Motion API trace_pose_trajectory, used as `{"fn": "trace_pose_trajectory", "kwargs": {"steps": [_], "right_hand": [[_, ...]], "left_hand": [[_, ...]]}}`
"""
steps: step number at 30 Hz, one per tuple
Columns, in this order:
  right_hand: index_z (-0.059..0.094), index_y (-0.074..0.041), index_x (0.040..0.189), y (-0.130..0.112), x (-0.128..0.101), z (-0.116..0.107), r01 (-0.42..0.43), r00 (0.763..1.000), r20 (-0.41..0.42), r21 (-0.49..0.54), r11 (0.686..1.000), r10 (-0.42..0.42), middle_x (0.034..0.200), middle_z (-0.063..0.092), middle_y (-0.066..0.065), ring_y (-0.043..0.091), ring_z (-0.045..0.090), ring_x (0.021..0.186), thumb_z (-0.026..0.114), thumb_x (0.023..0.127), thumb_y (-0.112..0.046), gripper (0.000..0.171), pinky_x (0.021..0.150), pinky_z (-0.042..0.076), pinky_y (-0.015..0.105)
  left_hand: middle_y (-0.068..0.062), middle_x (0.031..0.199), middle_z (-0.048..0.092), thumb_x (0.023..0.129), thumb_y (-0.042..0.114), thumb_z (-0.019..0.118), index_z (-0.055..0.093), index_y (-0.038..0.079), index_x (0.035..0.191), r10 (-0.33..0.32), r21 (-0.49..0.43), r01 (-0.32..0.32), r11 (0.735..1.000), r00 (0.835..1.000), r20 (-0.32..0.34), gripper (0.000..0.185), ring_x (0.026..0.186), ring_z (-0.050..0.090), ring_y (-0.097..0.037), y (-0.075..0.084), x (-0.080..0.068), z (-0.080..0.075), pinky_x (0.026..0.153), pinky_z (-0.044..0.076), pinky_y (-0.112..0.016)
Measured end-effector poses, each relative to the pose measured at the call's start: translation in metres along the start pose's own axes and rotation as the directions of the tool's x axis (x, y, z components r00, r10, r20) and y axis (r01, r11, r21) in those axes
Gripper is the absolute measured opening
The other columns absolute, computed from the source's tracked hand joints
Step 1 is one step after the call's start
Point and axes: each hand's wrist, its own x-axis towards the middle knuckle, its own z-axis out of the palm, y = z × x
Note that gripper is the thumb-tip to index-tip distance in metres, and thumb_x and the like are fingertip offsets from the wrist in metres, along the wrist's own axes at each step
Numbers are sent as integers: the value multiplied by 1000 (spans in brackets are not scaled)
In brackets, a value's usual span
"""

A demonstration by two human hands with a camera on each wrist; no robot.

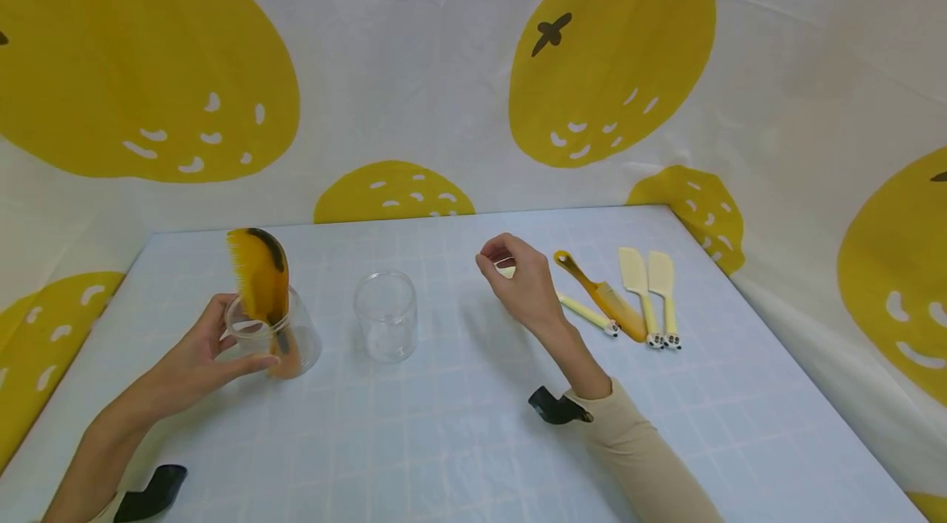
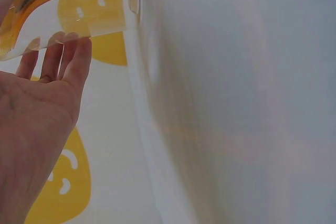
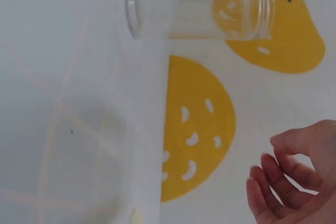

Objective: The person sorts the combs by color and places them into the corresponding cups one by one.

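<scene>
On the left of the head view my left hand [image 1: 196,358] grips a clear glass cup [image 1: 307,342], thumb on the near side and fingers on the far side. An amber comb with dark streaks [image 1: 259,272] stands in that cup, its wide toothed part above the rim. In the left wrist view, fingertips [image 2: 79,59] lie along the glass. My right hand [image 1: 525,284] hovers over the table with loosely curled fingers and nothing between them. Beneath it, partly hidden, lies a cream spatula [image 1: 588,313] with a panda-tipped handle.
A second glass cup [image 1: 386,317] stands upright between my hands. Right of my right hand lie an amber handled comb [image 1: 602,297] and two more cream spatulas [image 1: 634,276] side by side. A fruit-print curtain [image 1: 414,79] hangs behind the table [image 1: 459,441].
</scene>
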Motion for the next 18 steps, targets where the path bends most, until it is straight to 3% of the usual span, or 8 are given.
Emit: {"fn": "trace_pose_trajectory", "kwargs": {"steps": [4, 9, 10, 18], "right_hand": [[68, -2, 100, 9, -2, -9, -27, 1000, 1, -28, 999, 27, 96, 71, 9, 24, 67, 90, 73, 95, -7, 9, 85, 60, 43], [68, -1, 100, 23, -5, -19, -34, 999, 0, -69, 997, 34, 96, 71, 11, 26, 68, 90, 74, 94, -7, 10, 84, 60, 45], [68, -1, 100, 25, -5, -21, -37, 999, -2, -73, 997, 37, 96, 71, 11, 27, 68, 90, 74, 94, -7, 10, 85, 60, 46], [67, -1, 102, 42, -9, -36, -80, 997, 5, -117, 990, 81, 99, 70, 13, 29, 67, 94, 73, 95, -8, 12, 88, 59, 48]], "left_hand": [[-12, 145, 38, 94, 13, 77, 28, 14, 137, -6, 2, 6, 1000, 1000, 1, 66, 121, 39, 10, 0, 1, 0, 103, 39, -9], [-7, 143, 39, 93, 13, 78, 29, 15, 137, 8, -2, -8, 1000, 1000, 0, 66, 121, 39, 12, 1, 0, 1, 98, 37, -4], [-5, 142, 40, 93, 13, 78, 29, 15, 137, 11, -1, -11, 1000, 1000, -2, 66, 121, 39, 12, 1, 0, 1, 92, 34, 0], [-9, 143, 39, 94, 12, 77, 28, 14, 137, 4, -8, -4, 1000, 1000, 2, 65, 121, 38, 12, 1, 0, 1, 94, 34, 0]]}}
